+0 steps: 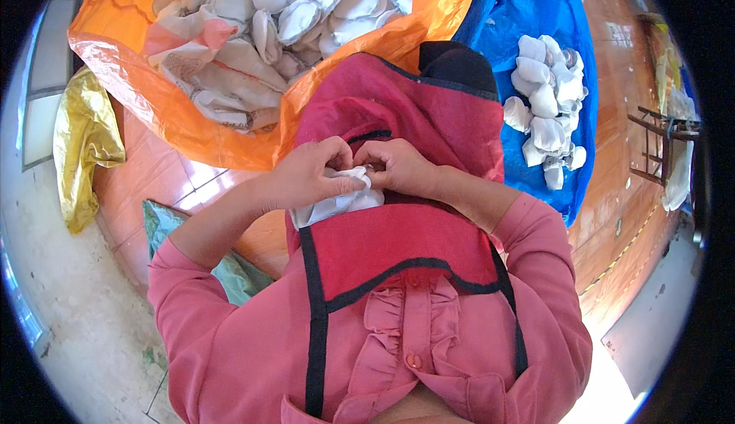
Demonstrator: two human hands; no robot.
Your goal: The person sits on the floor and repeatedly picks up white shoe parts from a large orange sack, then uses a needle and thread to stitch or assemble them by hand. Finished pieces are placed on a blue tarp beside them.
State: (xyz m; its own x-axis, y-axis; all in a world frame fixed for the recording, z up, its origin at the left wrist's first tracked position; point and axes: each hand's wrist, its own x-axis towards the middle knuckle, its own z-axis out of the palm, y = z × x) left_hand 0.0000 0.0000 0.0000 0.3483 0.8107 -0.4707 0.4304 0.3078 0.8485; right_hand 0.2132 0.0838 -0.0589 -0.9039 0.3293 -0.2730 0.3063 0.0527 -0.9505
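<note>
Just above my lap, my left hand (312, 175) has its thumb and fingers closed on a soft white cloth piece (346, 203). My right hand (400, 167) meets it at the upper edge of the same cloth, thumb and fingertips pinched together there. Part of the cloth lies against my red apron (406, 244), and the fingers cover its upper end. Beyond my hands, a large orange sack (222, 142) gapes wide, filled with similar padded white cloth pieces (298, 20). To the right, several bunched white pieces (548, 95) rest on a blue sheet (490, 30).
A yellow sack (83, 145) slumps at the left by the pale wall. Below my left forearm lies a green sack (243, 275). A dark wooden rack or stool (662, 145) stands at the far right on the orange tiled floor (612, 217).
</note>
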